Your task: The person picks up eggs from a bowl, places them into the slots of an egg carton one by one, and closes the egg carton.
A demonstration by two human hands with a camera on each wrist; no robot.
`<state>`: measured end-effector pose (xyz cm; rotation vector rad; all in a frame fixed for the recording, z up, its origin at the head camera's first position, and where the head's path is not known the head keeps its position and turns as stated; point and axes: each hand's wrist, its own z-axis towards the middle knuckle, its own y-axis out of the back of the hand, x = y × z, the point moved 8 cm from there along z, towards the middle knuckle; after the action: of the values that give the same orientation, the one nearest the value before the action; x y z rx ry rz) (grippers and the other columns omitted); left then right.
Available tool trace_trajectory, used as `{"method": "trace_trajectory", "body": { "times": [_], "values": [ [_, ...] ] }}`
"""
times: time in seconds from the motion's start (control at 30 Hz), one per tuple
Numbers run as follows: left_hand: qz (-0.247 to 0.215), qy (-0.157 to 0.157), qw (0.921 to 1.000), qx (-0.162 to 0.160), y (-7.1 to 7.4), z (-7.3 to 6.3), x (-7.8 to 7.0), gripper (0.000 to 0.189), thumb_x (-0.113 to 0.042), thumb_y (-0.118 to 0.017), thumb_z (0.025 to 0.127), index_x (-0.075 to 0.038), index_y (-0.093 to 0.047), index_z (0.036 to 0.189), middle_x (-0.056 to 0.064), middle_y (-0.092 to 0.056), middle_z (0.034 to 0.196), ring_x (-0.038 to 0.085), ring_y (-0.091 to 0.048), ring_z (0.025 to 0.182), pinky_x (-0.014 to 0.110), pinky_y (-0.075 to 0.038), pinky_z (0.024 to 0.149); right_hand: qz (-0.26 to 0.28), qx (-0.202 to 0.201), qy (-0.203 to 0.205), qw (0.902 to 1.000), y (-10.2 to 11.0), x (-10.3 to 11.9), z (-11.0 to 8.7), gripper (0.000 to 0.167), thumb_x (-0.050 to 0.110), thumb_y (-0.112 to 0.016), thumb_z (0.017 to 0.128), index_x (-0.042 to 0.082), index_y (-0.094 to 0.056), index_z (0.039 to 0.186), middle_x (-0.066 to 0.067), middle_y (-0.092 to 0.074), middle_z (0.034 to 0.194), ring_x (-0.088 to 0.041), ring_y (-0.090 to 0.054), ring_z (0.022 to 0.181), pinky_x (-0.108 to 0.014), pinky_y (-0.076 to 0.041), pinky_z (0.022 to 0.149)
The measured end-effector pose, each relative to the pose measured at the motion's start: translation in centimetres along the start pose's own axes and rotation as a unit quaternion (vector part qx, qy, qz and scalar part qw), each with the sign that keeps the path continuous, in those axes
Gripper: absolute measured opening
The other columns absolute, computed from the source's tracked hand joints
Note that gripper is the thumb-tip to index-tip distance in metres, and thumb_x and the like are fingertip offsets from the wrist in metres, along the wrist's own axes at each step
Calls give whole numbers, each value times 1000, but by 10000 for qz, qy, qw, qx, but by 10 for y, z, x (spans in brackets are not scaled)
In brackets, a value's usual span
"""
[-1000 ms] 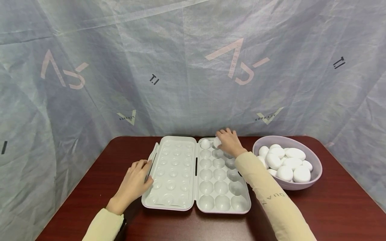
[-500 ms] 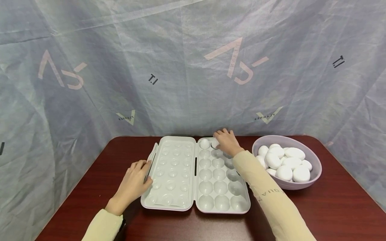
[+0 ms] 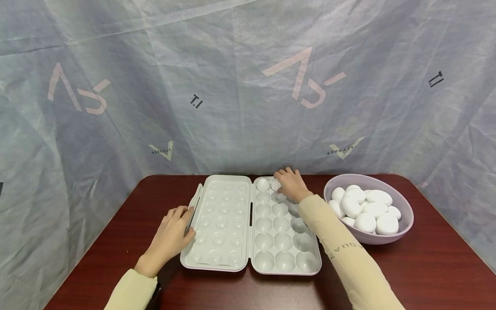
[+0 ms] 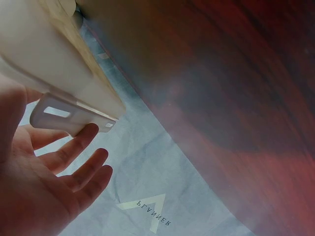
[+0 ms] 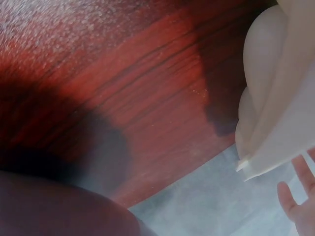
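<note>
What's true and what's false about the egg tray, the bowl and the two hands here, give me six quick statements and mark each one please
1. The bowl stands to the right of the egg tray. True.
2. The left hand touches the flap along the outer edge of the lid. True.
3. The lid is folded shut over the egg tray. False: it lies open to the left of it.
4. The right hand is at an egg in the far row. True.
5. The row nearest the person is full. False: its three hollows hold no eggs.
6. The bowl has nothing in it. False: it holds a pile of white eggs.
</note>
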<state>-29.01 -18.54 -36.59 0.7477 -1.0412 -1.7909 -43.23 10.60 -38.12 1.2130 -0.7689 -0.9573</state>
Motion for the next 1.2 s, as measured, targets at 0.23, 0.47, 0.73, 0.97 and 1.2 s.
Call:
{"method": "trace_trajectory", "body": {
  "times": [0.23, 0.47, 0.73, 0.97, 1.2],
  "values": [
    [-15, -16, 10000, 8, 0, 1, -1, 47, -10, -62, 73, 4, -58, 118, 20, -56, 110, 40, -51, 103, 50, -43, 78, 88, 51, 26, 9999, -1, -2, -2, 50, 25, -71, 77, 10, -55, 121, -10, -56, 121, -31, -46, 112, -55, -34, 94],
    [-29, -9, 10000, 13, -1, 0, -1, 47, -10, -62, 73, 3, -58, 118, 20, -56, 110, 40, -51, 103, 50, -43, 78, 86, 96, -9, 9999, -1, -4, -3, 47, 26, -71, 77, 10, -55, 119, -10, -55, 120, -30, -46, 112, -55, -34, 95],
    [-51, 7, 10000, 52, -1, 1, -1, 47, -10, -62, 73, 4, -58, 118, 20, -56, 110, 40, -51, 104, 50, -42, 79, -82, 122, -135, 9998, 11, -7, -6, 44, 29, -66, 82, 9, -55, 119, -11, -54, 123, -30, -45, 113, -52, -34, 92],
    [-64, 30, 9999, 80, 0, 0, -1, 48, -10, -61, 74, 4, -57, 119, 20, -56, 111, 40, -50, 104, 50, -42, 79, -265, 229, -168, 9992, 33, -7, -13, 39, 29, -61, 86, 9, -56, 119, -13, -55, 121, -32, -46, 113, -53, -35, 91],
    [-55, 26, 9999, 99, 1, 1, -1, 47, -10, -61, 74, 5, -57, 119, 21, -56, 112, 41, -50, 105, 51, -42, 80, -459, 425, -174, 9979, 57, -12, -29, 39, 29, -60, 86, 8, -56, 118, -15, -54, 120, -35, -46, 111, -55, -34, 92]
  ]
}}
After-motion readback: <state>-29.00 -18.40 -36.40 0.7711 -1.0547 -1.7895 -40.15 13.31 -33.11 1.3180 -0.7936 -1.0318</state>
